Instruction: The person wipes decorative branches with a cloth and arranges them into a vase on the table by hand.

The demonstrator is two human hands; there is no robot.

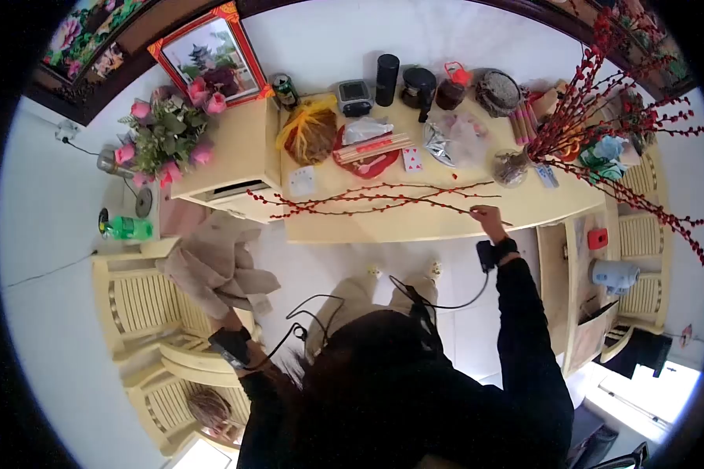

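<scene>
At the table's front edge, my right hand (489, 219) pinches the bare end of a red-berried branch (399, 206). That branch lies across the tabletop and crosses other thin berried twigs (344, 190). My left hand (227, 320) is low on the left, against a beige garment (219, 270) by the wooden chair; its fingers are hidden, so I cannot tell whether it grips the cloth. Further right on the table, a glass vase (511, 167) leans with a large bunch of red-berried branches (575, 109) in it.
On the table (336, 227) are a yellow bag (309, 133), a red tray (379, 166) with wooden sticks, a playing card (412, 159), a plastic bag (465, 137) and a black cylinder (387, 78). Pink flowers (168, 133) stand left. Black cables (301, 313) hang across my lap.
</scene>
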